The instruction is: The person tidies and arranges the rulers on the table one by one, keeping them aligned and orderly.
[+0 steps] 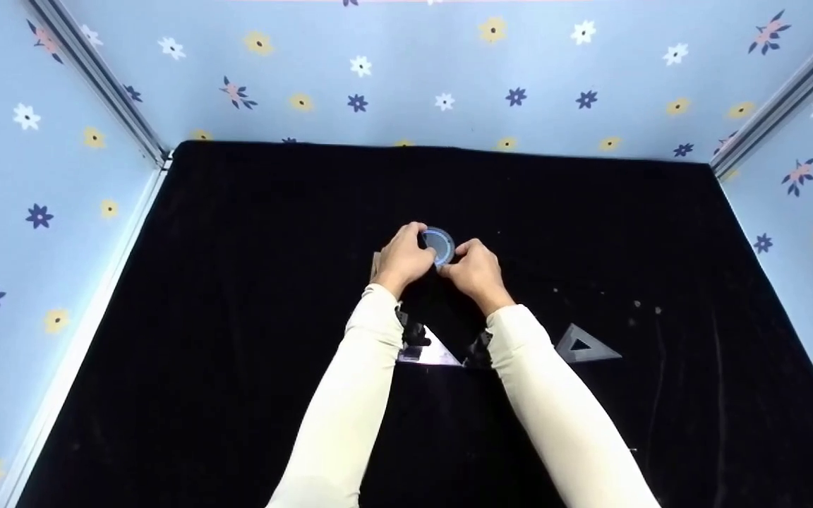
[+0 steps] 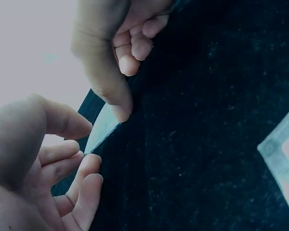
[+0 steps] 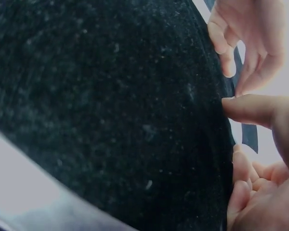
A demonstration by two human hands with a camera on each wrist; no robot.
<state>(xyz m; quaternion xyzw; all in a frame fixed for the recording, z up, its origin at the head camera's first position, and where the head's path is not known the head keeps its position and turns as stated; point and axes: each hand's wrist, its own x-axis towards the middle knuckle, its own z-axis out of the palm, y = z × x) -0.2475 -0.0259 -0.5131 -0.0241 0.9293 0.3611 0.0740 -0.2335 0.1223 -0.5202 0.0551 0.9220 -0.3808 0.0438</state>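
Note:
A clear protractor with a curved edge and blue markings is held between both hands over the black cloth. My left hand grips its left side, thumb on the face and fingertips at the top edge. At its lower right edge, my right hand pinches it between thumb and forefinger. In the left wrist view the protractor appears as a thin pale sheet with a straight edge. Fingers cover much of the protractor in the right wrist view.
A shiny triangular set square lies below the wrists, partly hidden by the wrist cameras. Right of the right forearm lies a grey set square with a triangular cut-out. A beige strip shows beside the left hand. Flowered panels border the black cloth.

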